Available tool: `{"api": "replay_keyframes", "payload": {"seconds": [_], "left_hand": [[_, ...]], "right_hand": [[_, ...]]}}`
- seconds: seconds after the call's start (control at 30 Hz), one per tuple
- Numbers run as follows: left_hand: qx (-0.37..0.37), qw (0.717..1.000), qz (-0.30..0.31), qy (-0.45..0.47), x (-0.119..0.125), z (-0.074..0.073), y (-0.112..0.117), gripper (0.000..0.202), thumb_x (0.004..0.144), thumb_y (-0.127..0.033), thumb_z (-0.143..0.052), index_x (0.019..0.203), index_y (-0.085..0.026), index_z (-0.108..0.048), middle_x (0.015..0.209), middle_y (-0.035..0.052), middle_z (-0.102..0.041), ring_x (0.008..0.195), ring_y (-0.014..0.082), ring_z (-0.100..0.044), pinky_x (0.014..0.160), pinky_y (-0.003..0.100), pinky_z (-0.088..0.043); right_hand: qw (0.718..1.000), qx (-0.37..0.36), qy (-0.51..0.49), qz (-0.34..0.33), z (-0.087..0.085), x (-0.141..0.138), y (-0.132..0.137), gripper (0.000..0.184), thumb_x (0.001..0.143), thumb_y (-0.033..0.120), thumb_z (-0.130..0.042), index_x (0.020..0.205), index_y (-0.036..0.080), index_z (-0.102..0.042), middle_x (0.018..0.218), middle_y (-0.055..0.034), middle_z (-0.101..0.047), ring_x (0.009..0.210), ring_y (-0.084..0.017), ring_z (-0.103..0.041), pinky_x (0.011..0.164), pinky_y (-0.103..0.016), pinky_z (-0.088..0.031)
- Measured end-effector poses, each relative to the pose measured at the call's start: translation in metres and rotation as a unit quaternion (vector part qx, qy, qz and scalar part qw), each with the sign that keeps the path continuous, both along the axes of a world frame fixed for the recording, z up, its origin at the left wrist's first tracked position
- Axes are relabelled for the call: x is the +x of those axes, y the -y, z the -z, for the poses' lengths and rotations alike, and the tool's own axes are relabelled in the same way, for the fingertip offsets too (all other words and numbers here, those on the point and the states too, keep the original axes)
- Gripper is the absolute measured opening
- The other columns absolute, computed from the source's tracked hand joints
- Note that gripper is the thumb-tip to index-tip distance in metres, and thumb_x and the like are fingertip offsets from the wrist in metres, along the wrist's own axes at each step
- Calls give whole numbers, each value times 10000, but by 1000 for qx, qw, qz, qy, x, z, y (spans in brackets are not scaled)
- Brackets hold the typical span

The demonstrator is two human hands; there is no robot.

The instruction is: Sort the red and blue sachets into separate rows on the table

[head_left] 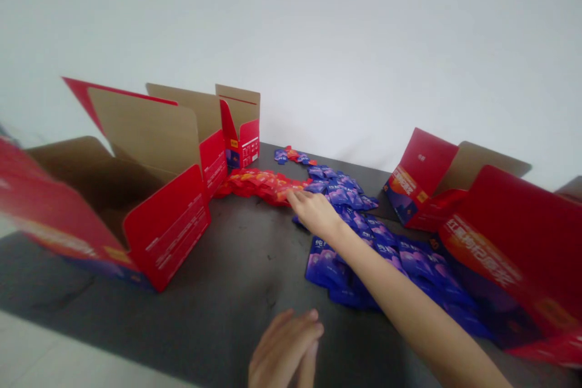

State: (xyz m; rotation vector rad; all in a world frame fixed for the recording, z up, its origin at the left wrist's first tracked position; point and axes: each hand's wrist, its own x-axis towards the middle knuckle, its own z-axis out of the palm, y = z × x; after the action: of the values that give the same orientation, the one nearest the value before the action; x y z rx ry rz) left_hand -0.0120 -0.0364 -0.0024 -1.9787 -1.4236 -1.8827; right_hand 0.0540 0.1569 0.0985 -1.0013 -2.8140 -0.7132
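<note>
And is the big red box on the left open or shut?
Open: the big red box has flaps spread wide and its brown inside shows.

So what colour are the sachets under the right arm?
The sachets are deep blue and purple; the head view shows it best.

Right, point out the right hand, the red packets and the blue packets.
right hand [313, 212], head view, back of the hand
red packets [259, 185], head view, middle of the red heap
blue packets [327, 267], head view, a packet in the lower blue spread
</note>
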Motion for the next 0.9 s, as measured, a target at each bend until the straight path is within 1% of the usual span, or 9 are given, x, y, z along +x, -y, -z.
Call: {"api": "replay_keyframes", "payload": {"seconds": [0.07, 0.17, 0.27, 0.37, 0.5, 0.6, 0.67, 0.8, 0.9], "left_hand": [[9, 999, -25, -41, -17, -4, 7, 274, 779, -58, -538, 979, -220, -631, 894, 32, -725, 847, 155, -675, 837, 282, -517], [-16, 990, -134, -34, -44, -10, 11, 249, 806, -127, -527, 1021, -208, -620, 972, 59, -704, 938, 182, -644, 857, 317, -497], [-92, 967, -231, -50, -64, -13, 4, 263, 852, -294, -476, 1031, -184, -634, 1046, 85, -682, 1025, 230, -606, 890, 367, -472], [-227, 935, -252, -105, -79, -10, -10, 379, 883, -375, -362, 1037, -177, -647, 1087, 79, -669, 1113, 276, -550, 904, 411, -460], [-326, 907, -206, -171, -104, 0, -31, 422, 908, -341, -275, 1054, -197, -644, 1082, 58, -674, 1139, 267, -533, 873, 402, -482], [-294, 913, -143, -243, -123, 3, -47, 371, 891, -297, -319, 1027, -204, -652, 1097, 67, -666, 1125, 259, -545, 965, 447, -406], [-270, 914, -139, -269, -128, 0, -58, 371, 881, -316, -343, 1091, -179, -618, 1183, 99, -616, 1178, 277, -495, 1006, 487, -343], [-258, 913, -136, -285, -119, -7, -76, 530, 907, -401, -270, 1322, -97, -398, 1392, 137, -404, 1340, 278, -230, 1018, 472, -322], [-336, 880, -102, -320, -107, -1, -85, 563, 907, -435, -261, 1342, -97, -375, 1429, 133, -340, 1355, 292, -161, 1035, 483, -281]], "right_hand": [[997, 51, -29, -47, 8, 1, 35, 317, 869, 77, -323, 1135, 52, -492, 1047, -186, -596, 975, -217, -587, 758, -315, -513], [984, 92, -64, -142, 43, -14, 84, 330, 879, 102, -320, 1149, 8, -485, 1040, -226, -596, 982, -236, -593, 776, -348, -518], [980, 59, -60, -179, 85, -38, 115, 334, 877, 143, -343, 1115, -32, -499, 961, -253, -612, 875, -256, -626, 703, -375, -533], [986, 2, -44, -158, 107, -55, 127, 371, 851, 157, -395, 1141, -60, -475, 970, -292, -594, 848, -274, -629, 659, -387, -533], [987, -63, -39, -139, 98, -57, 127, 355, 804, 119, -446, 1119, -34, -501, 933, -258, -609, 820, -252, -628, 605, -325, -521], [979, -153, -66, -119, 82, -51, 123, 230, 807, 162, -448, 977, 68, -570, 830, -149, -643, 698, -208, -631, 566, -290, -498], [970, -205, -94, -94, 73, -46, 122, 198, 840, 205, -407, 893, 122, -580, 752, -89, -647, 633, -184, -626, 559, -269, -476], [949, -245, -174, -95, 64, -27, 114, 203, 857, 180, -382, 869, 151, -583, 733, -48, -650, 661, -137, -626, 608, -206, -426], [923, -246, -284, -85, 52, -3, 89, 253, 899, 207, -348, 915, 161, -596, 781, -35, -656, 704, -104, -621, 640, -172, -401]]}}
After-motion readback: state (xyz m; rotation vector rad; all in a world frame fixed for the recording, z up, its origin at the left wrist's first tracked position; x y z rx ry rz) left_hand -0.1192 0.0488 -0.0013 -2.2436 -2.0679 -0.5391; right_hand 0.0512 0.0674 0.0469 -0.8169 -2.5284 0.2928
